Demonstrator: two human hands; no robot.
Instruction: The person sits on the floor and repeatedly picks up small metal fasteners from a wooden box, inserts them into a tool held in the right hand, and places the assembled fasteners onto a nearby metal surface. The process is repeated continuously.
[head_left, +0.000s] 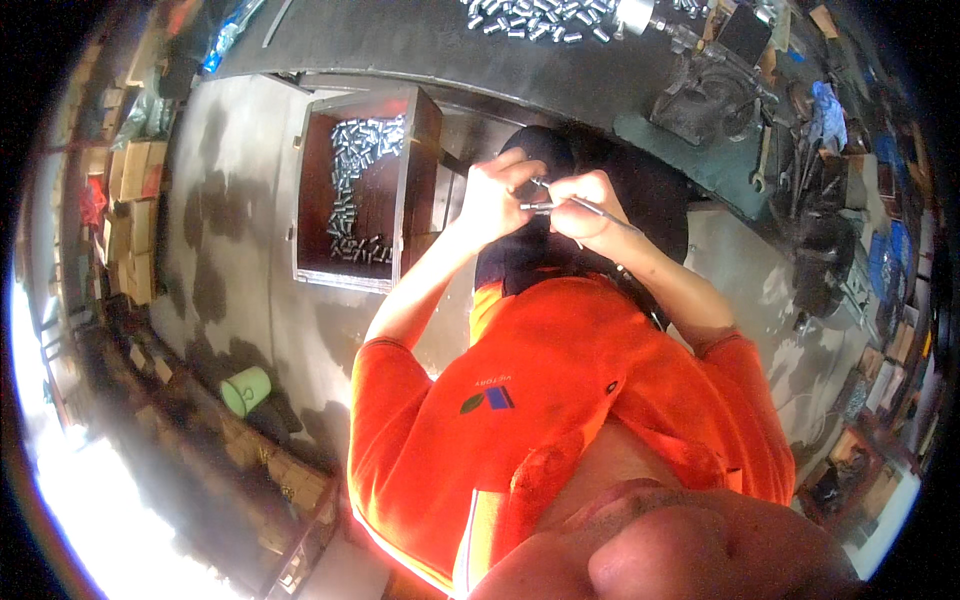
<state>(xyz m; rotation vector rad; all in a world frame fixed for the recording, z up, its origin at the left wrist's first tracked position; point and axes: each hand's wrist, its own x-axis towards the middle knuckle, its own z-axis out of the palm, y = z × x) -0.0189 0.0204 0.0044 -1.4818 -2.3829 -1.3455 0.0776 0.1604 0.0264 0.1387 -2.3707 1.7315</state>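
Note:
My two hands are close together above my lap, in front of the bench. My left hand [492, 198] has its fingers curled in a pinch at a small shiny metal cylinder [541, 207]. My right hand [588, 208] is closed around a slim metal rod [606, 213], which slants back past the wrist. The rod's working end is hidden among the fingers. To the left, an open wooden drawer [398, 215] holds many similar small metal cylinders [345, 195], heaped along its far and left sides.
More metal cylinders [545, 15] lie piled on the dark workbench [400, 45]. At the right stand a greasy vise [700, 105], a spanner [760, 178] and a blue rag [828, 112]. A pale green bucket [246, 390] lies on the floor, lower left. Cardboard boxes [135, 220] line the left.

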